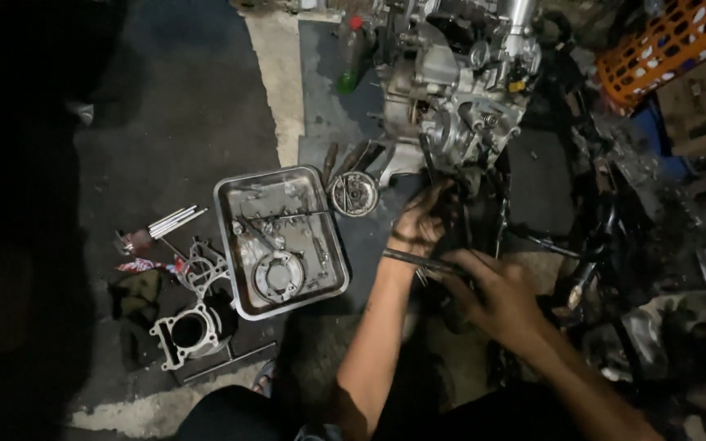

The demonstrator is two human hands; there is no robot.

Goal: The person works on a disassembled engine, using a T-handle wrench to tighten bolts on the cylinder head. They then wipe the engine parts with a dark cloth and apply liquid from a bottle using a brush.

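My left hand (420, 222) reaches under the lower edge of a grey metal engine block (451, 90) that stands on the floor, fingers curled on a dark part there; what it grips is hidden in shadow. My right hand (496, 294) is lower and to the right, closed on a long thin metal tool (418, 261) that runs leftward across my left wrist. A round metal part (355, 193) lies on the floor just left of my left hand.
A shiny metal tray (230, 245) holding small parts and a ring-shaped plate sits to the left. Beside it lie a gasket (203, 265), an engine cylinder (189, 331), long bolts (175, 220) and a rag. An orange crate (663, 45) is top right; dark frame parts and cables crowd the right.
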